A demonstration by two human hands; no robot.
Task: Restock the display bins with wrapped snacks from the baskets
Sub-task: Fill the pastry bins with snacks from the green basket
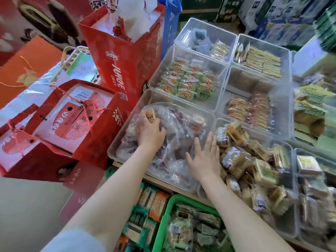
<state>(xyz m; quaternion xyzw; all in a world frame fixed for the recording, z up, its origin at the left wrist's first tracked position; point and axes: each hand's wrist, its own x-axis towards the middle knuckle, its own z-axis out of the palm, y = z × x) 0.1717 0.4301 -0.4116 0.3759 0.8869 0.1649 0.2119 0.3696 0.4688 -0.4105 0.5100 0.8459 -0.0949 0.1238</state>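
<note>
A clear display bin point(116, 142) at the near left holds a big clear plastic bag point(174, 131) of dark wrapped snacks. My left hand point(150, 131) reaches into this bin and pinches a small tan wrapped snack point(149, 114) above the bag. My right hand point(205, 157) lies flat with spread fingers on the bag, at the bin's right side. The neighbouring bin point(289, 224) to the right is heaped with tan and brown wrapped snacks point(254, 157). A green basket point(163, 220) with wrapped snacks stands below, between my forearms.
Several more clear bins point(223, 82) with wrapped biscuits fill the counter behind and to the right. Red gift bags and boxes point(116, 57) crowd the left side, close to the bins. Stacked cartons point(276, 19) stand at the back right. Packaged snacks point(145, 211) lie on the shelf below.
</note>
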